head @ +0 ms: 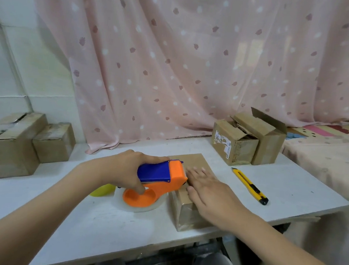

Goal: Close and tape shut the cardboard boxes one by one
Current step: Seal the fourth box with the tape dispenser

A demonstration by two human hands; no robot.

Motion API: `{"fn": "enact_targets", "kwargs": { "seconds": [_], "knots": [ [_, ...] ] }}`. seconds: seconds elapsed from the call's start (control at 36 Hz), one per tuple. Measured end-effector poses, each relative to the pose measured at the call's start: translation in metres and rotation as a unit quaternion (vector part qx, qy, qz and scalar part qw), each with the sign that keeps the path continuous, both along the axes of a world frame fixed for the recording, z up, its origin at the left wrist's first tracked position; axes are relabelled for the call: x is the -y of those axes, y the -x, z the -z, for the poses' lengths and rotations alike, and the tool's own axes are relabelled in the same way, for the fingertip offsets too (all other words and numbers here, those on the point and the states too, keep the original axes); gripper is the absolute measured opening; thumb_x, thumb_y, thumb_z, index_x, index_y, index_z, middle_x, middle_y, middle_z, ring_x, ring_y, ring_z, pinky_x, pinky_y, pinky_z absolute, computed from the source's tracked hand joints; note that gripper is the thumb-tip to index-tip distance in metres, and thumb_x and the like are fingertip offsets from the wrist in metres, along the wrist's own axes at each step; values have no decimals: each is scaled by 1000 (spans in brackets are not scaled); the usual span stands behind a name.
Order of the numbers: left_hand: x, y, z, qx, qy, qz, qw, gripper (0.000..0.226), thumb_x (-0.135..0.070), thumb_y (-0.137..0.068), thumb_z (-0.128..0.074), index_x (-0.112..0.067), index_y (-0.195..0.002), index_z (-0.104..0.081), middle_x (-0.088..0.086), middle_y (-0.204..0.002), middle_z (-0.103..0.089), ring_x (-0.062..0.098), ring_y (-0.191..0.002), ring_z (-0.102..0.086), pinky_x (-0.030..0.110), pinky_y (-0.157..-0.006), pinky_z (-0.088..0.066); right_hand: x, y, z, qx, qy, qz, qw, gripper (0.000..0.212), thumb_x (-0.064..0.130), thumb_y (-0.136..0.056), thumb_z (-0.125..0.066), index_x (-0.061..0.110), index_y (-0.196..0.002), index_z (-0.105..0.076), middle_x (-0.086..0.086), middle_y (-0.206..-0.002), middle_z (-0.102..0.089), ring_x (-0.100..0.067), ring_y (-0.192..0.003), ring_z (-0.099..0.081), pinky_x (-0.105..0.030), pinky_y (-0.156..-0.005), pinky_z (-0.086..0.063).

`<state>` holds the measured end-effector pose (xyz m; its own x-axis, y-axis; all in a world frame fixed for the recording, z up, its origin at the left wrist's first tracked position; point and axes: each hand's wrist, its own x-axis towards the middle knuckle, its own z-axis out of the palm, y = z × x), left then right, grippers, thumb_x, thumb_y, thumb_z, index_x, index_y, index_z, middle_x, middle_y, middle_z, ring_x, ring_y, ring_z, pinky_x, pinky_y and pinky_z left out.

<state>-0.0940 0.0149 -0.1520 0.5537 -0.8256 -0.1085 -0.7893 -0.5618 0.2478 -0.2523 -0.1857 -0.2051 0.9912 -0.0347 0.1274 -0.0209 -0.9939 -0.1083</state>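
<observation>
Our left hand (131, 170) grips the orange and blue tape gun (161, 179), fingers curled over its top and thumb down by the roll. The gun's toothed front edge sits on the top of the closed box (193, 198) at the middle of the table (100, 220). Our right hand (210, 195) lies flat on that box top with fingers straight, pressing just beside the gun's edge. Shiny tape runs down the box's near face.

A clear tape roll (136, 206) hangs on the gun's orange hub, low beside the box. A yellow thing (102, 190) shows just behind our left wrist; we cannot tell what it is. A yellow knife (249, 185) lies on the table to the right of the box, apart from it.

Farther back on the right stand two boxes (248, 138) with flaps up, touching each other. On the left stand more boxes (20, 141), side by side. A pink dotted curtain (196, 61) hangs behind the table.
</observation>
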Motion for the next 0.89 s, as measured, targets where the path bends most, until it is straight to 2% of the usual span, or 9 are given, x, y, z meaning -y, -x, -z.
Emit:
{"fn": "enact_targets", "kwargs": {
  "seconds": [0.14, 0.19, 0.25, 0.44, 0.64, 0.72, 0.81, 0.86, 0.89],
  "knots": [
    [-3, -2, -5, 6, -16, 5, 1000, 98, -29, -70, -76, -74, -136, -20, -12, -92, -57, 21, -70, -66, 30, -60, -57, -6, 3, 0, -6, 19, 4, 1000, 63, 51, -105, -10, 22, -160, -10, 2, -167, -12, -11, -154, -7, -17, -110, 6],
    [-4, 0, -10, 2, -17, 9, 1000, 96, -27, -72, -75, -71, -139, -23, -11, -91, -57, 17, -58, -63, 24, -53, -54, -8, 3, -2, -2, 22, 9, 1000, 67, 52, -101, -3, 22, -160, -11, 2, -167, -13, -11, -153, -9, -17, -109, 5],
    [-5, 1, -16, -10, -19, 12, 1000, 94, -26, -72, -74, -70, -139, -25, -10, -91, -59, 13, -51, -61, 25, -54, -55, -8, 3, -2, 3, 18, 11, 1000, 75, 54, -94, 3, 22, -160, -12, 3, -167, -14, -10, -153, -10, -17, -109, 3],
    [-17, 2, -33, -27, -32, 15, 999, 91, -23, -74, -72, -72, -136, -29, -9, -80, -62, 10, -50, -60, 17, -52, -48, -7, -2, 3, -9, 30, 11, 999, 98, 58, -77, 23, 22, -161, -12, 4, -167, -10, -9, -153, -6, -19, -113, 5],
    [-51, 0, -23, -47, -39, -19, 998, 92, -23, -76, -71, -75, -136, -24, -5, -92, -67, 11, -51, -60, 15, -50, -45, -6, -3, 4, -16, 29, 18, 999, 100, 58, -75, 23, 21, -160, -13, 5, -167, -10, -7, -153, -5, -16, -112, 7],
    [-60, 2, -18, -55, -33, -32, 997, 93, -19, -76, -70, -72, -137, -25, -3, -94, -62, 11, -50, -57, 18, -50, -48, -6, -4, 4, -30, 16, 24, 999, 101, 60, -75, 23, 21, -160, -15, 5, -167, -11, -7, -153, -6, -17, -113, 5],
    [-60, 4, -4, -48, -22, -44, 998, 93, -21, -75, -72, -73, -137, -26, -7, -91, -59, 9, -54, -56, 18, -52, -48, -8, -4, -3, -41, -26, 39, 998, 95, 64, -82, 15, 23, -159, -22, 5, -166, -18, -11, -153, -12, -26, -122, -8],
    [-58, 3, 4, -22, -12, -46, 999, 91, -26, -74, -73, -74, -136, -26, -11, -87, -57, 7, -62, -54, 16, -53, -44, -15, -5, -13, -45, -50, 78, 995, 76, 62, -96, 0, 25, -150, -39, 0, -158, -38, -22, -148, -27, -41, -121, -23],
    [-58, 2, 6, -9, -11, -44, 999, 91, -27, -74, -73, -73, -137, -25, -13, -86, -56, 7, -65, -52, 14, -54, -40, -19, -7, -17, -40, -49, 103, 993, 68, 59, -100, -6, 24, -139, -50, -5, -145, -51, -28, -141, -38, -48, -119, -26]
  ]
}}
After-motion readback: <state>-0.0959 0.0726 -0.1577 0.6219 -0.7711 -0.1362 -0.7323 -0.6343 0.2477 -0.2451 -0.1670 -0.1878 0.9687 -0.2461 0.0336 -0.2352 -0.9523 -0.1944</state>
